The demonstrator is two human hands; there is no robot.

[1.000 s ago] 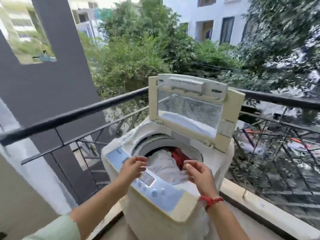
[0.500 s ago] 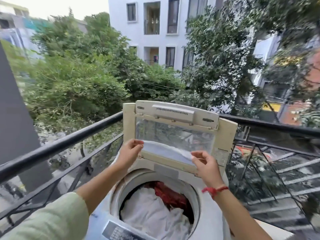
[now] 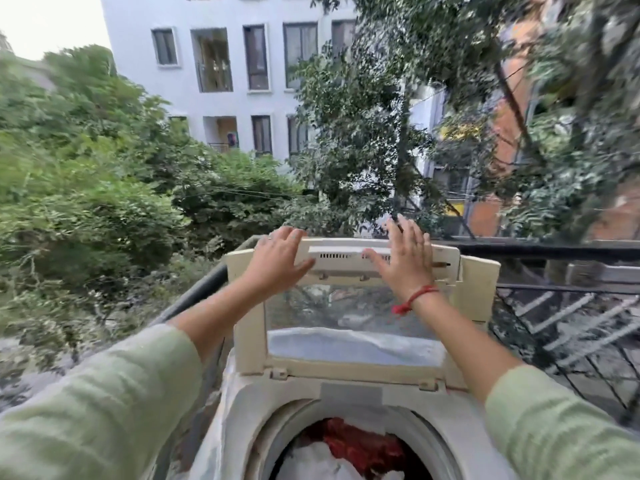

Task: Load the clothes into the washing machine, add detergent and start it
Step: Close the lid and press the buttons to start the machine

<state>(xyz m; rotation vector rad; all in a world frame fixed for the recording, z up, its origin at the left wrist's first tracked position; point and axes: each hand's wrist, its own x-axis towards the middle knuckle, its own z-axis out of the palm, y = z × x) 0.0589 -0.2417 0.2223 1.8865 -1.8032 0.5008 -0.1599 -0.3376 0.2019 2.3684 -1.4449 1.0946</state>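
Clothes (image 3: pixel 353 445) loaded. Left hand (image 3: pixel 277 258), right hand (image 3: pixel 405 258) lie flat, ungripping, on upright lid (image 3: pixel 343 261) top; next, swing it shut.

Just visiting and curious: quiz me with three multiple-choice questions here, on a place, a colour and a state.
1. Where do the left hand and right hand rest? A) on a control panel B) at the top edge of the lid C) on a bucket
2. What colour is the wrist thread? A) blue B) red C) yellow
3. The lid is: A) raised B) shut C) removed
Answers: B, both hands touch the lid's top; B, red thread circles the right wrist; A, the drum shows clothes below.
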